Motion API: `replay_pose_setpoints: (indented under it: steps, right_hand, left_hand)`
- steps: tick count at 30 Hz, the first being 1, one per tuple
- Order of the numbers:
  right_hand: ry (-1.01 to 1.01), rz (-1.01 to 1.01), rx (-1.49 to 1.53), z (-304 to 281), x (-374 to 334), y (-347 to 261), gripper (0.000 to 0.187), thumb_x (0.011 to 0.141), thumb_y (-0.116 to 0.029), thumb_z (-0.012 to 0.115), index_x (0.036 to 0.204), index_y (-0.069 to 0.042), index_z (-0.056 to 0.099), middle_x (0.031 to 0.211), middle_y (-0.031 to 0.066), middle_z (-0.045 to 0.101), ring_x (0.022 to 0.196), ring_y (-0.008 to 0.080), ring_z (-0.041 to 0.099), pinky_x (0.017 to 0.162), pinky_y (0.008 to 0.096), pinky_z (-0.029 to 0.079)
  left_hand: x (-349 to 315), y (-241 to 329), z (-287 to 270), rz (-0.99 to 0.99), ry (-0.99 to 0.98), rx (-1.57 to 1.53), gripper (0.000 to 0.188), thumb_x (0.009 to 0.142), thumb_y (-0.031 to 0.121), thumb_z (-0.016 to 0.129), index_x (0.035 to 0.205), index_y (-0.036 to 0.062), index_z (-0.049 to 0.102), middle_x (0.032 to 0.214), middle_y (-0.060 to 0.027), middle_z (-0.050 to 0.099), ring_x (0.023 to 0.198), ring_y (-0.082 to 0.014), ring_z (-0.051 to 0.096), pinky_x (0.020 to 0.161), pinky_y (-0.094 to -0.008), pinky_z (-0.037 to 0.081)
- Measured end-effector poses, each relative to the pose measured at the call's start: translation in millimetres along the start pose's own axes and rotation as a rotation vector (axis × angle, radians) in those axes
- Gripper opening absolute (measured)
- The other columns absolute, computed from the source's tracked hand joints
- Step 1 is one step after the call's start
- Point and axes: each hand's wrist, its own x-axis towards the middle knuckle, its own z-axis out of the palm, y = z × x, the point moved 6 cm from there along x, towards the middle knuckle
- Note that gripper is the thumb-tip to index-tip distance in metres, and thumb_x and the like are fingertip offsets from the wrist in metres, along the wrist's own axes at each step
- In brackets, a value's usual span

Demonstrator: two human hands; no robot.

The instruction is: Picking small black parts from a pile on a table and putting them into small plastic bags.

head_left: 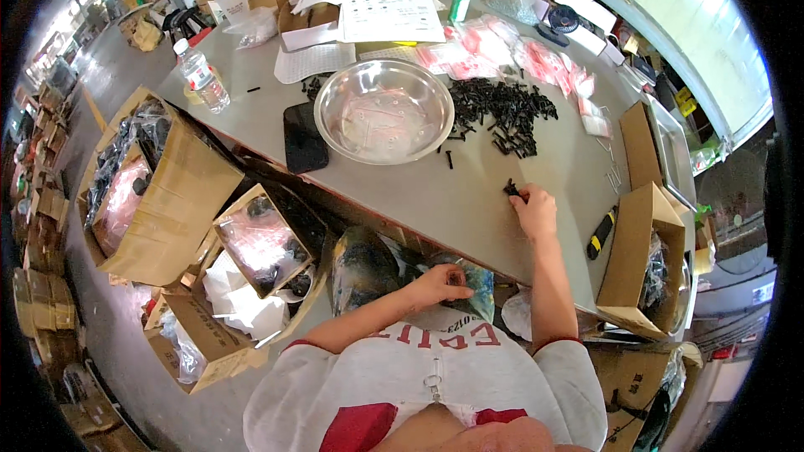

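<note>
My right hand [536,211] rests low over the tabletop, its fingertips closed on a few small black screws [511,187]. Just beyond it lies a spread pile of similar black screws [511,113], with one loose screw [450,159] off its near side. My left hand [441,284] is held in front of my body by the table edge, fingers curled in; what they hold, if anything, I cannot make out. A blue-green patterned piece [480,289] shows right beside it. Left of the pile stands a shiny metal bowl [327,121] with small clear bags inside.
A black phone [303,138] lies beside the bowl. Pink-and-clear plastic bags [477,48] lie behind the pile. A black-yellow utility knife [601,234] lies near an open carton [624,259] at right. A water bottle [201,77] stands at left, above filled cartons [167,209].
</note>
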Motion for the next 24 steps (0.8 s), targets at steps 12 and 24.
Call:
replay_pose_setpoints:
  steps: [12,24]
  right_hand:
    - [0.055,0.014,0.062,-14.6,-26.8,23.9,0.023,0.077,-0.015,0.067,0.096,-0.002,0.064,0.095,0.0197,0.064,0.089,0.0387,0.061,0.078,0.044,0.048]
    - [-0.03,-0.252,0.001,-19.7,-49.3,-15.5,0.03,0.079,-0.004,0.061,0.107,-0.014,0.061,0.102,0.016,0.057,0.087,0.0379,0.06,0.075,0.0451,0.05]
  left_hand:
    - [10.0,-3.5,6.2,0.073,0.015,0.016,0.025,0.077,0.02,0.076,0.085,0.0039,0.057,0.08,-0.0004,0.057,0.079,-0.0092,0.051,0.071,-0.0262,0.042]
    - [9.8,-8.3,4.8,0.089,0.016,-0.027,0.024,0.078,0.018,0.075,0.086,0.0038,0.057,0.083,0.0002,0.056,0.078,-0.0089,0.051,0.07,-0.0247,0.042]
